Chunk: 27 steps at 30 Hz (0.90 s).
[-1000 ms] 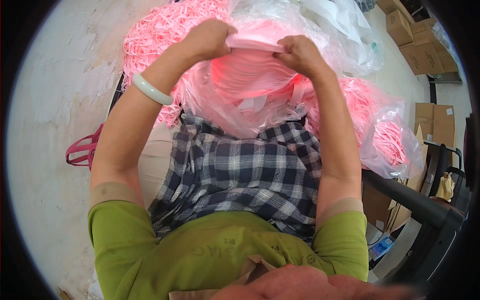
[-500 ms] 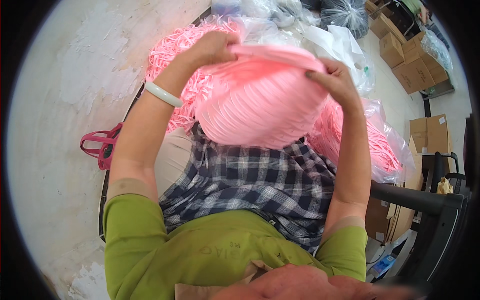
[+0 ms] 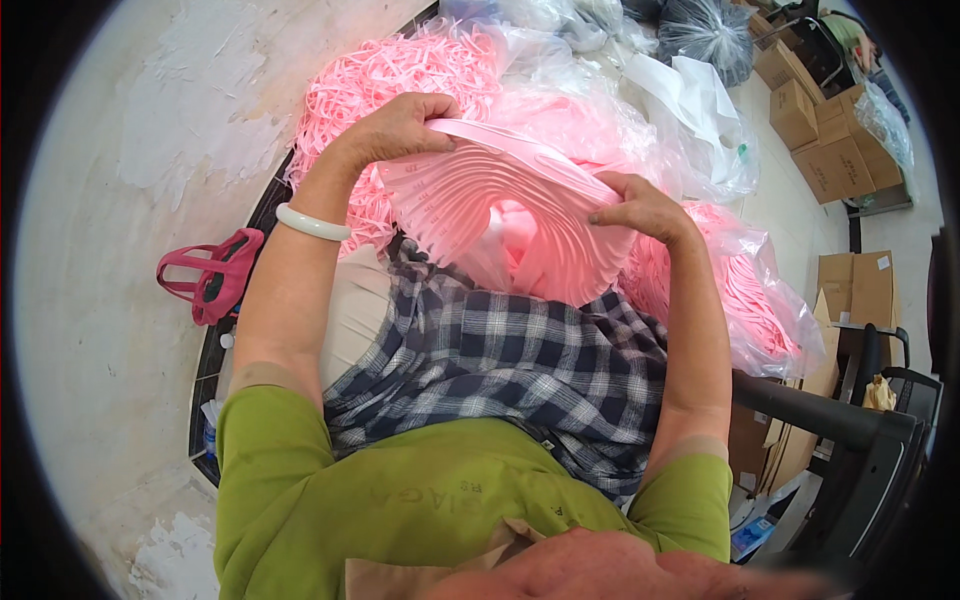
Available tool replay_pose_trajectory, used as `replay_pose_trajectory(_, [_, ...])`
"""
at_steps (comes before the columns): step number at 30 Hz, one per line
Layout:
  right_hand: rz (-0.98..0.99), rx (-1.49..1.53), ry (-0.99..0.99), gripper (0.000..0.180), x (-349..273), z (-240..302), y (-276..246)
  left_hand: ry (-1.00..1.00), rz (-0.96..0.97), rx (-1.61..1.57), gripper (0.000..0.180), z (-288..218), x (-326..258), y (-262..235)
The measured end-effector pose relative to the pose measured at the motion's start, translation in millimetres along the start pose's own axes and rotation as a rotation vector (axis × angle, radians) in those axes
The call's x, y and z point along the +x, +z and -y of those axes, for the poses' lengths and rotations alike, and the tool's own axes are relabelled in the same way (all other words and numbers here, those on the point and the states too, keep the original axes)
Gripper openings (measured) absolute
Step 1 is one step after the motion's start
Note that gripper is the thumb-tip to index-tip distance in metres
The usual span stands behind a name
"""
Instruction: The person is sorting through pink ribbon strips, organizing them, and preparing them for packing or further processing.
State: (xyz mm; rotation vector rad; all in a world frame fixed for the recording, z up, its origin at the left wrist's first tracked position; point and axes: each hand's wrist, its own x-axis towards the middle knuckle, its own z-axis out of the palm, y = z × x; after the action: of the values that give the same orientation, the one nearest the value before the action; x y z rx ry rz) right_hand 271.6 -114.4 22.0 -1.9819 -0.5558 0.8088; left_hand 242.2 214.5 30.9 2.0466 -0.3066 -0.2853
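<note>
A pink sheet cut into many narrow parallel strips (image 3: 585, 245) hangs between my hands, bowed into a curved, fan-like shape above my lap. My left hand (image 3: 408, 128) pinches its upper left edge, while the fingers of my right hand (image 3: 648, 210) close on the upper right edge, thumb on the near side. Faint small marks show on some strips at the left. Through an opening in the middle of the sheet, more pink and some clear plastic show. Under it, a dark plaid cloth (image 3: 490, 350) covers my lap.
Loose pink strips (image 3: 400, 80) lie heaped beyond my left hand. More strips (image 3: 755, 300) sit in a clear bag at the right. Plastic bags (image 3: 690, 120), cardboard boxes (image 3: 835, 165), a black bar (image 3: 800, 398) and a pink handled bag (image 3: 212, 275) surround me. Another person (image 3: 850, 40) is far right.
Both hands have come down and nearer with the pink sheet. Its strips, blurred before, now arch round a visible opening.
</note>
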Motion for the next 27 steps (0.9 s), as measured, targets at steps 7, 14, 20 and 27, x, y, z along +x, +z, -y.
replay_pose_trajectory(7, [0.472,-0.132,-0.014,0.039,7.9,3.8,70.1,-0.002,0.144,0.067,0.010,-8.4,-11.7,-8.5])
replay_pose_trajectory(14, [0.610,-0.167,0.024,0.038,19.1,-18.1,127.6,-0.113,0.233,0.076,0.012,-12.1,-20.2,-8.5])
replay_pose_trajectory(20, [0.236,0.268,0.015,0.044,10.8,-15.4,85.8,-0.053,0.081,-0.020,0.010,-30.7,-39.4,-12.1])
replay_pose_trajectory(27, [0.064,-0.007,0.008,0.038,-5.6,-18.6,41.1,0.032,0.055,0.197,0.012,-47.9,-62.3,-31.5])
